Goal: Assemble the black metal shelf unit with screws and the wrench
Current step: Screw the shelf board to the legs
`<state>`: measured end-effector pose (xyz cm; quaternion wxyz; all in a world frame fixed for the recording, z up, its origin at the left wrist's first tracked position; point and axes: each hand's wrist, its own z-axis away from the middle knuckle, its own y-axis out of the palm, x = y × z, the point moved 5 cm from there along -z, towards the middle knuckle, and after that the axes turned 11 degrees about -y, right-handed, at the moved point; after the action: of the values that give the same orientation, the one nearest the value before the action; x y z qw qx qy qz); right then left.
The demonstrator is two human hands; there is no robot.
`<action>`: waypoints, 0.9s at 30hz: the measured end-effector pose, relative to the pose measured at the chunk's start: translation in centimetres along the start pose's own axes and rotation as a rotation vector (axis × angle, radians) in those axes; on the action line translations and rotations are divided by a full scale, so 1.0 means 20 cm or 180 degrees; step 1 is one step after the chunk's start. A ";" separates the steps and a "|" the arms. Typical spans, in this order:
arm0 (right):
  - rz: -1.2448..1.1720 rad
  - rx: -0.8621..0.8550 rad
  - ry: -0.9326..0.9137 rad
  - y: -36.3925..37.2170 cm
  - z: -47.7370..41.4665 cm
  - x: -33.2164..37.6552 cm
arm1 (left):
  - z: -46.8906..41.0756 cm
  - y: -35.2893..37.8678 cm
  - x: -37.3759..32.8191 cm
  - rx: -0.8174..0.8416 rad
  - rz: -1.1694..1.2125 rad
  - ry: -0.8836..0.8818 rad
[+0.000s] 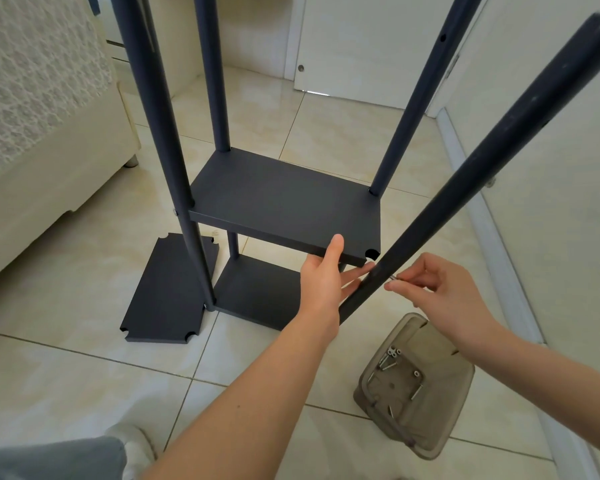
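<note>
The black shelf unit stands on the tiled floor with two shelves mounted: an upper shelf [284, 202] and a lower shelf [257, 289]. My left hand [323, 271] grips the upper shelf's front edge, thumb on top and fingers underneath, beside its empty corner notch [371, 253]. The front right post [465, 174] leans across that corner. My right hand [437, 285] pinches a small silver screw [394, 277] against the post's right side. No wrench is visible.
A loose black shelf panel [167, 296] lies flat on the floor at the left. A translucent brown container [413, 386] holding several screws sits at the lower right. A cream sofa [49, 161] stands left, with a white wall and door behind and to the right.
</note>
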<state>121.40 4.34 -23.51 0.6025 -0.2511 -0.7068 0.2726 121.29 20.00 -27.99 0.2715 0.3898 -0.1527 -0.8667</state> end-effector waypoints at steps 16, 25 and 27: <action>-0.0208 -0.0077 0.0083 0.00 0.03 -0.01 | 0.00 0.00 0.00 0.0049 -0.0055 0.0010; -0.0480 0.0040 0.0071 -0.01 0.02 -0.03 | 0.00 0.00 0.00 0.0056 -0.0080 -0.0003; -0.0465 0.0017 0.0056 -0.01 0.01 -0.03 | 0.00 0.00 0.00 0.0072 -0.0091 -0.0010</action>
<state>121.23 3.68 -23.81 0.6276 -0.1996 -0.7172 0.2276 121.38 19.96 -27.95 0.2543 0.3936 -0.1574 -0.8692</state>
